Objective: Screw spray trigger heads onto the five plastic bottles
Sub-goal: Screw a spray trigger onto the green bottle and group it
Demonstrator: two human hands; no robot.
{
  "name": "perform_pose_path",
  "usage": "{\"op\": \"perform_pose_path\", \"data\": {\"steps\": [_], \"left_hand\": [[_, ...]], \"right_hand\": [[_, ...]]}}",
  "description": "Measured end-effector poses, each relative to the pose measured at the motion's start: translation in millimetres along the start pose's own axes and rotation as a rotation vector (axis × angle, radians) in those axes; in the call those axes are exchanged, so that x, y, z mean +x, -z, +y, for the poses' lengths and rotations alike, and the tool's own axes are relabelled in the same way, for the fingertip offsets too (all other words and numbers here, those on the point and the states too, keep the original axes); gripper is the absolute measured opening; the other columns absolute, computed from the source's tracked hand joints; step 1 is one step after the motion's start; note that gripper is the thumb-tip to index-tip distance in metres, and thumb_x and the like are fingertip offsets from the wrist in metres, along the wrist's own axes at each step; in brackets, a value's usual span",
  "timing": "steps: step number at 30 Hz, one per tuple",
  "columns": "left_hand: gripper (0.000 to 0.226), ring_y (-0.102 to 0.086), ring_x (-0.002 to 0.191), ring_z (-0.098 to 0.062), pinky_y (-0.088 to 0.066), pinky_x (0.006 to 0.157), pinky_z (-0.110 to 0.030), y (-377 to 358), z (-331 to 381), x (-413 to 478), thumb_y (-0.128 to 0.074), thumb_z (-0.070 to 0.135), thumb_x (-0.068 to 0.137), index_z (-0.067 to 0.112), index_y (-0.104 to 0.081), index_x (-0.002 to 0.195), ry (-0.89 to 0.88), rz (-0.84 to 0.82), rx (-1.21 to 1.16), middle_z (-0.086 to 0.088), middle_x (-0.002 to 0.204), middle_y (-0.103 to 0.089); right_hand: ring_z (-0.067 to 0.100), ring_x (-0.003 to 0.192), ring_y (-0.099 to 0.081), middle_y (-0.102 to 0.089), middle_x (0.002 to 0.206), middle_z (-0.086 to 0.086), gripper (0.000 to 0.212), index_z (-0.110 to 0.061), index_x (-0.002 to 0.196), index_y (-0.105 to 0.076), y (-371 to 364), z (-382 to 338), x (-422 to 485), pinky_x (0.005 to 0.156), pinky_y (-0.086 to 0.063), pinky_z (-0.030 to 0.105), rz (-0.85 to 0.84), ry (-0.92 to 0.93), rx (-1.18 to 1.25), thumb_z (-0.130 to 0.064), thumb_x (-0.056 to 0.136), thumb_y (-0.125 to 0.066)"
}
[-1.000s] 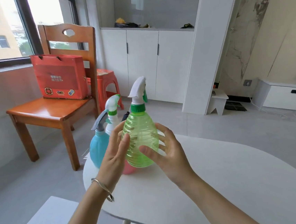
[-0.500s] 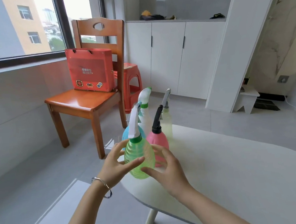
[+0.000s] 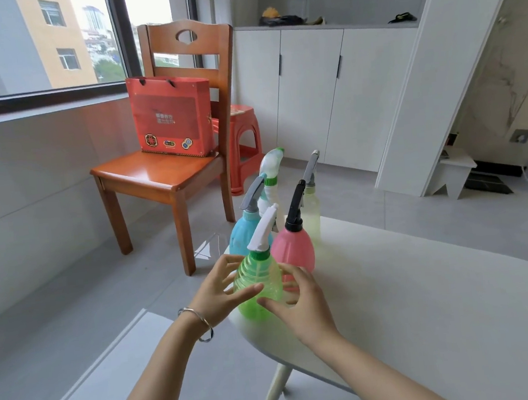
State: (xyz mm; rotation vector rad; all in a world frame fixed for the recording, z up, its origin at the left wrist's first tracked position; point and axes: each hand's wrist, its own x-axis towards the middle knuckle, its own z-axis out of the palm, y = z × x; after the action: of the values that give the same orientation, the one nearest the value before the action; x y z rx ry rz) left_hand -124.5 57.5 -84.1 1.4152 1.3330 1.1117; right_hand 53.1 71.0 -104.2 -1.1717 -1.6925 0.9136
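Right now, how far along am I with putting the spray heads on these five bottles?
Nearly finished, it seems. All five wear trigger heads: blue bottle, white bottle, pale yellow bottle, pink bottle, green bottle. Your left hand and right hand flank the green one on the table. How tight they are can't be seen.

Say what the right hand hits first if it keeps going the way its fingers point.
Probably the green bottle: the right hand points forward-left with fingertips at or nearly on it. The pink bottle stands just behind; depth is unclear.
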Motion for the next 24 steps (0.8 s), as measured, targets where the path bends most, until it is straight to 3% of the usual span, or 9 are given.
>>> {"op": "perform_pose_path", "data": {"steps": [2, 4, 7, 11, 16, 24], "left_hand": [[0.056, -0.051, 0.123, -0.017, -0.046, 0.102, -0.034, 0.6, -2.7, 0.3, -0.075, 0.042, 0.062, 0.028, -0.05, 0.11, 0.002, -0.003, -0.006, 0.003, 0.127, -0.056], [0.057, -0.051, 0.121, -0.015, -0.049, 0.094, -0.024, 0.7, -3.7, 0.1, -0.074, 0.042, 0.063, 0.028, -0.05, 0.112, -0.013, -0.001, 0.001, 0.008, 0.125, -0.056], [0.058, -0.051, 0.117, -0.013, -0.051, 0.074, -0.011, 0.6, -2.8, -0.1, -0.073, 0.043, 0.064, 0.027, -0.051, 0.115, -0.035, 0.035, 0.051, 0.013, 0.122, -0.055], [0.05, -0.05, 0.118, -0.016, -0.05, 0.07, -0.007, -1.7, -4.3, 1.4, -0.074, 0.029, 0.074, 0.025, -0.052, 0.118, -0.058, 0.071, 0.066, 0.013, 0.121, -0.054], [0.052, -0.053, 0.117, -0.019, -0.049, 0.076, -0.01, -4.1, -5.2, 2.0, -0.076, 0.027, 0.073, 0.019, -0.052, 0.119, -0.079, 0.133, 0.094, 0.001, 0.124, -0.056], [0.049, -0.053, 0.11, -0.018, -0.054, 0.072, -0.017, -10.1, -4.9, 0.7, -0.079, 0.026, 0.071, 0.021, -0.054, 0.112, -0.079, 0.202, 0.071, 0.006, 0.118, -0.056]], "right_hand": [[0.0, 0.097, -0.059, -0.055, 0.108, -0.021, 0.059, -0.047, 0.111, -0.052, -0.8, 1.1, 0.3, 0.079, -0.055, 0.025, 0.006, 0.008, -0.022, -0.042, 0.06, -0.082], [-0.002, 0.096, -0.058, -0.055, 0.107, -0.024, 0.057, -0.053, 0.106, -0.049, -0.4, 1.1, 1.2, 0.078, -0.054, 0.023, 0.01, 0.019, -0.043, -0.045, 0.059, -0.081], [0.0, 0.096, -0.059, -0.056, 0.107, -0.023, 0.059, -0.047, 0.111, -0.052, 0.9, 1.7, 1.9, 0.08, -0.054, 0.026, 0.01, 0.023, -0.062, -0.044, 0.061, -0.081], [0.001, 0.096, -0.059, -0.058, 0.109, -0.019, 0.06, -0.04, 0.115, -0.054, 2.7, 2.1, 4.9, 0.081, -0.054, 0.027, 0.005, 0.02, -0.065, -0.041, 0.062, -0.082], [0.0, 0.096, -0.059, -0.06, 0.11, -0.017, 0.059, -0.039, 0.116, -0.055, 3.9, 3.1, 6.9, 0.081, -0.054, 0.024, -0.012, 0.025, -0.062, -0.041, 0.063, -0.082], [0.0, 0.093, -0.06, -0.057, 0.104, -0.02, 0.054, -0.055, 0.105, -0.049, 3.5, 1.7, 7.5, 0.076, -0.053, 0.019, -0.004, 0.042, -0.07, -0.041, 0.063, -0.081]]}}
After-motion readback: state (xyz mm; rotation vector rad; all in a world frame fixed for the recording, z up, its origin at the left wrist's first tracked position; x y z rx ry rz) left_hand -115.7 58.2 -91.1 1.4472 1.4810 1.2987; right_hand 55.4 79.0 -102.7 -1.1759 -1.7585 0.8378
